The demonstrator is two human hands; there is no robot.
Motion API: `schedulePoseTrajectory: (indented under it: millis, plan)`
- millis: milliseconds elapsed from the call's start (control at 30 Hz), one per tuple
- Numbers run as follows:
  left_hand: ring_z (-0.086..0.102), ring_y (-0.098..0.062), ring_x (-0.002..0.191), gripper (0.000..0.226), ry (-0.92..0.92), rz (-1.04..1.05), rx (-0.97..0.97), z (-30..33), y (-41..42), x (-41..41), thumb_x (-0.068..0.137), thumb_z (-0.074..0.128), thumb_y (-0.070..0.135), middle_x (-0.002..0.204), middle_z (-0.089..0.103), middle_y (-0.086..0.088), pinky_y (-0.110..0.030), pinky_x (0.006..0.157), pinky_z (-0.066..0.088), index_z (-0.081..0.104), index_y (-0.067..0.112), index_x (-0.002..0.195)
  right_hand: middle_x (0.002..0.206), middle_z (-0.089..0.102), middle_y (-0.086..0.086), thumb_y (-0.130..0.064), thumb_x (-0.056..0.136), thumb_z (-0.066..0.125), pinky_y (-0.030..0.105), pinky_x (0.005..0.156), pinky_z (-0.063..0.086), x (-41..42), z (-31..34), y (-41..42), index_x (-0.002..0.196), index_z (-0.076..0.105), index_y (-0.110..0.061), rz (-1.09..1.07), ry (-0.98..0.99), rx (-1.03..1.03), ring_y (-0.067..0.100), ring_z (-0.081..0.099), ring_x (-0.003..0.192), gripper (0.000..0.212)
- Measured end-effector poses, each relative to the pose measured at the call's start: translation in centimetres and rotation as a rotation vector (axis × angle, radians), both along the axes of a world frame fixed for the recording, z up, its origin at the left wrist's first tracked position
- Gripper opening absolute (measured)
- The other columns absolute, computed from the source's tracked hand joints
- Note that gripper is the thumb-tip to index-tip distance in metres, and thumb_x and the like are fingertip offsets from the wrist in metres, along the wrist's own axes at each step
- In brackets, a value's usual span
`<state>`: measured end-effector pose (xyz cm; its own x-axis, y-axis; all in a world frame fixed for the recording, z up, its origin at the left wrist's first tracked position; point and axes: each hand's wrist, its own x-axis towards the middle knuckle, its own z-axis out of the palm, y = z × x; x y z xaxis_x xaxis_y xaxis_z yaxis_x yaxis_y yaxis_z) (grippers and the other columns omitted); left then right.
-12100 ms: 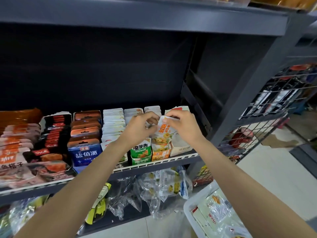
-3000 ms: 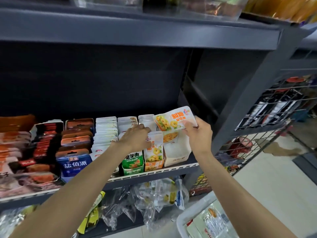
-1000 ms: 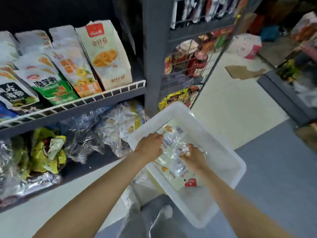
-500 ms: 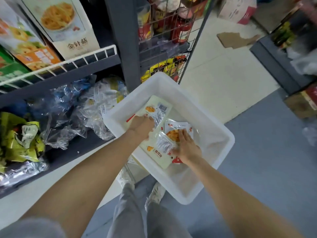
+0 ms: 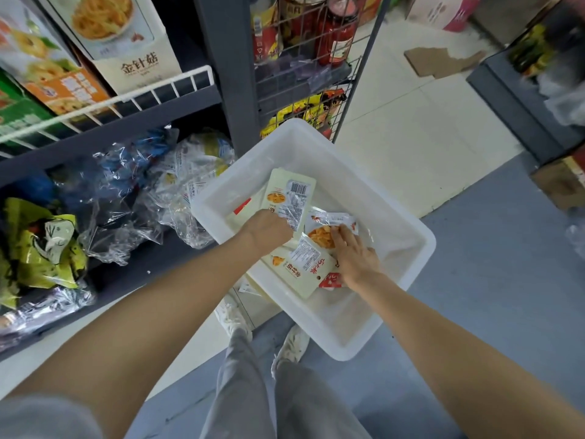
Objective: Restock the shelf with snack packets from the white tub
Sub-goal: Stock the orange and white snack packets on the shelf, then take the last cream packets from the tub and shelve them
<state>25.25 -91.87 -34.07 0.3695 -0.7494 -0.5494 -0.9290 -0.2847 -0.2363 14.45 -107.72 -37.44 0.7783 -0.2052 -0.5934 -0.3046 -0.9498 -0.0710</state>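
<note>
Left hand (image 5: 269, 231): gripping cream packet (image 5: 289, 198), lifting it for the shelf (image 5: 126, 122).
Right hand (image 5: 354, 251): fingers flat on orange packet (image 5: 326, 231), steadying it.
White tub (image 5: 408, 248): nearly emptied.

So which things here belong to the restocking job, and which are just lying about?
Part of the job:
white tub
snack packets in it
left hand gripping a packet
right hand resting on a packet
upper shelf

Just lying about:
sauce jars in the wire rack
cardboard scrap
clear bags below
</note>
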Motion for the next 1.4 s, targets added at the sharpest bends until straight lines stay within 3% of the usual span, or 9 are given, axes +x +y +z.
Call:
schedulePoseTrajectory:
  millis: [300, 467, 600, 767, 900, 1067, 1200, 1267, 1400]
  plan:
    - [0.064, -0.023, 0.098, 0.029, 0.004, 0.055, 0.006, 0.8, 0.1, -0.1, 0.089, 0.048, -0.006, 0.108, 0.066, -0.005, -0.030, 0.063, 0.039, 0.058, 0.007, 0.113, 0.157, -0.012, 0.004, -0.033, 0.067, 0.082, 0.041, 0.110, 0.027, -0.2, -0.5, -0.4, 0.149, -0.008, -0.016, 0.144, 0.050, -0.099, 0.021, 0.001, 0.146, 0.123]
    - [0.064, -0.024, 0.092, 0.024, -0.006, 0.078, -0.050, 0.6, 0.5, -0.6, 0.092, 0.044, 0.000, 0.104, 0.066, -0.004, -0.030, 0.061, 0.036, 0.058, 0.009, 0.109, 0.156, 0.007, 0.007, -0.025, 0.074, 0.077, 0.045, 0.103, 0.036, 0.1, -0.4, -0.4, 0.148, 0.010, -0.014, 0.138, -0.046, -0.072, 0.025, 0.019, 0.142, 0.100]
    - [0.062, -0.031, 0.092, 0.025, 0.179, 0.563, -0.397, 1.7, 0.6, -1.2, 0.098, 0.039, 0.020, 0.104, 0.066, -0.011, -0.030, 0.064, 0.037, 0.056, 0.012, 0.115, 0.147, 0.027, 0.006, -0.020, 0.079, 0.072, 0.045, 0.104, 0.037, 0.6, -0.3, -1.1, 0.143, 0.030, -0.020, -0.137, -0.111, 0.147, 0.029, 0.029, 0.134, 0.076]
    - [0.061, -0.034, 0.080, 0.017, 0.204, 0.902, -0.909, 2.9, 3.3, -2.5, 0.095, 0.049, 0.026, 0.084, 0.066, -0.011, -0.037, 0.066, 0.049, 0.055, 0.011, 0.101, 0.131, 0.035, 0.017, -0.016, 0.082, 0.069, 0.043, 0.097, 0.040, -0.4, -1.2, -0.5, 0.138, 0.027, -0.014, -0.429, -0.151, 0.133, 0.034, 0.039, 0.121, 0.070]
    - [0.049, -0.026, 0.060, 0.021, 0.262, 1.018, -0.984, 3.1, 4.7, -2.6, 0.095, 0.050, 0.028, 0.060, 0.049, 0.001, -0.032, 0.053, 0.040, 0.040, 0.016, 0.081, 0.121, 0.052, 0.015, -0.015, 0.083, 0.067, 0.044, 0.092, 0.048, -0.4, -2.3, 0.1, 0.127, 0.035, -0.010, -0.722, -0.183, 0.213, 0.031, 0.053, 0.110, 0.055]
    - [0.052, -0.021, 0.060, 0.019, 0.247, 1.102, -1.043, 4.0, 5.3, -1.8, 0.095, 0.051, 0.026, 0.068, 0.058, -0.001, -0.032, 0.055, 0.043, 0.042, 0.018, 0.081, 0.099, 0.061, 0.006, -0.016, 0.092, 0.053, 0.033, 0.070, 0.048, -0.1, -0.6, 0.0, 0.095, 0.049, -0.013, -0.593, -0.091, 0.081, 0.024, 0.058, 0.091, 0.005]
    - [0.059, -0.021, 0.068, 0.015, 0.260, 1.136, -1.075, 5.2, 5.4, -1.6, 0.094, 0.051, 0.024, 0.078, 0.065, -0.004, -0.032, 0.059, 0.046, 0.045, 0.018, 0.082, 0.107, 0.054, 0.013, -0.017, 0.094, 0.044, 0.036, 0.069, 0.045, -0.6, 1.7, -0.5, 0.114, 0.050, -0.012, -0.539, -0.258, 0.103, 0.029, 0.055, 0.095, 0.021]
    - [0.061, -0.023, 0.074, 0.012, 0.268, 1.141, -1.092, 6.3, 5.0, -1.3, 0.095, 0.051, 0.025, 0.084, 0.067, -0.006, -0.034, 0.062, 0.050, 0.051, 0.016, 0.087, 0.096, 0.058, 0.012, -0.016, 0.096, 0.042, 0.034, 0.061, 0.039, -0.5, 3.7, -0.6, 0.107, 0.049, -0.010, -0.477, -0.361, 0.146, 0.028, 0.053, 0.082, 0.015]
    - [0.054, -0.019, 0.066, 0.013, 0.156, 1.096, -1.109, 9.8, 4.5, 0.0, 0.096, 0.047, 0.021, 0.088, 0.067, -0.007, -0.028, 0.052, 0.037, 0.056, 0.011, 0.098, 0.084, 0.067, 0.009, -0.013, 0.092, 0.049, 0.034, 0.060, 0.045, 1.2, 8.6, -0.6, 0.098, 0.054, -0.010, -0.415, -0.584, 0.281, 0.029, 0.059, 0.073, 0.008]
